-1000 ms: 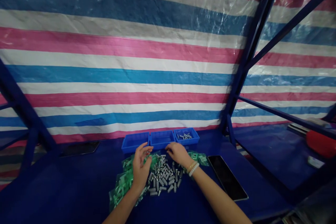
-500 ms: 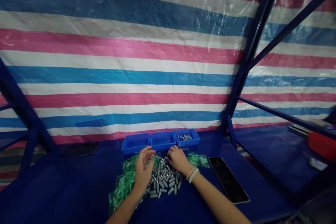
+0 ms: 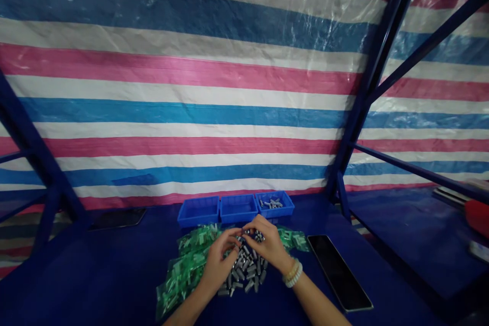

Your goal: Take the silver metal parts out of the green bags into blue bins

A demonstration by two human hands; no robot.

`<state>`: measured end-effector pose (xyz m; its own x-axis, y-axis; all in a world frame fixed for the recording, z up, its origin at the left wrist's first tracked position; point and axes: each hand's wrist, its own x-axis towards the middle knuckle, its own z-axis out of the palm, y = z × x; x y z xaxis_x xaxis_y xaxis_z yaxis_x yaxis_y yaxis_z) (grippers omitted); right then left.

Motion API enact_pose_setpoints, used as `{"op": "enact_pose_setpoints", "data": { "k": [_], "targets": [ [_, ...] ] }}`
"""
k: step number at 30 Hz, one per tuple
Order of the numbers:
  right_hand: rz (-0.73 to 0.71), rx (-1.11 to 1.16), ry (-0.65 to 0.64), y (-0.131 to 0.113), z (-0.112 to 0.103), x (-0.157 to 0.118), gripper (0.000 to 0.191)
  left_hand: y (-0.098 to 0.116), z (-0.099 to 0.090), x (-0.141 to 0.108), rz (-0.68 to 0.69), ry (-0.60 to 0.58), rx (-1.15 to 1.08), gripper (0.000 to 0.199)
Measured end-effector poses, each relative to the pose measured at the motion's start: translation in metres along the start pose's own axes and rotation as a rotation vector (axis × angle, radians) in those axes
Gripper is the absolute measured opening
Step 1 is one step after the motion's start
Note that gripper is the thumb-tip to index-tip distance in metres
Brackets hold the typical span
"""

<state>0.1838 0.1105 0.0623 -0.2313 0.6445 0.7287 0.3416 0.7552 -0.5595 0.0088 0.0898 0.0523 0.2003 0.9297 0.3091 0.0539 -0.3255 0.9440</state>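
Note:
Over a pile of small silver metal cylinders, my two hands meet at the fingertips. My right hand, with beaded bracelets at its wrist, pinches a small shiny metal part between thumb and fingers. The fingers of my left hand are curled, with the tips against or close beside that part; whether they grip anything is hidden. Small clear bags with green contents lie left of the pile, close to my left hand. More such green bags are beyond my right wrist.
Three blue trays stand in a row behind the pile; the right one holds several metal pieces. A phone lies to the right, and a dark flat device at the back left. Blue metal posts frame the table.
My right hand has drawn back from the pile's far edge with a small metal part in its fingers. My left hand has moved right to meet it. The view has shifted slightly.

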Motion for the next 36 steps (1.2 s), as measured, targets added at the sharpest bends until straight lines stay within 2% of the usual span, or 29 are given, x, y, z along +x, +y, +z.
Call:
{"op": "enact_pose_setpoints", "data": {
  "k": [4, 8, 14, 19, 22, 26, 29, 31, 32, 34, 36],
  "targets": [
    [-0.007, 0.042, -0.026, -0.006, 0.0, -0.001, 0.01, -0.002, 0.005, -0.001, -0.138, -0.128, -0.149, 0.032],
    [0.048, 0.082, -0.03, -0.01, 0.0, -0.001, 0.009, -0.002, 0.004, -0.002, -0.169, -0.087, -0.238, 0.034],
    [0.263, 0.243, 0.068, 0.0, 0.0, 0.0, 0.01, 0.009, 0.001, -0.007, 0.009, 0.039, -0.124, 0.048],
    [0.4, 0.624, -0.044, 0.01, 0.014, -0.004, 0.027, 0.017, 0.004, -0.011, 0.17, -0.017, 0.036, 0.052],
    [0.445, 0.681, -0.047, 0.012, 0.019, -0.007, 0.031, 0.017, 0.003, -0.01, 0.205, -0.023, 0.135, 0.051],
    [0.391, 0.466, 0.026, 0.022, 0.005, -0.002, 0.024, 0.014, -0.005, -0.004, 0.247, 0.037, 0.181, 0.056],
    [0.283, 0.094, 0.141, 0.043, -0.019, 0.009, 0.024, 0.01, -0.017, 0.005, 0.233, 0.094, 0.243, 0.056],
    [0.215, -0.162, 0.17, 0.058, -0.034, 0.016, 0.025, 0.007, -0.027, 0.013, 0.196, 0.124, 0.293, 0.05],
    [0.203, -0.212, 0.174, 0.065, -0.04, 0.019, 0.025, 0.006, -0.032, 0.017, 0.176, 0.13, 0.331, 0.048],
    [0.187, -0.273, 0.174, 0.073, -0.045, 0.021, 0.027, 0.003, -0.041, 0.024, 0.153, 0.092, 0.446, 0.043],
    [0.154, -0.312, 0.127, 0.072, -0.04, 0.019, 0.029, -0.001, -0.047, 0.027, 0.173, -0.017, 0.585, 0.038]
  ]
}}
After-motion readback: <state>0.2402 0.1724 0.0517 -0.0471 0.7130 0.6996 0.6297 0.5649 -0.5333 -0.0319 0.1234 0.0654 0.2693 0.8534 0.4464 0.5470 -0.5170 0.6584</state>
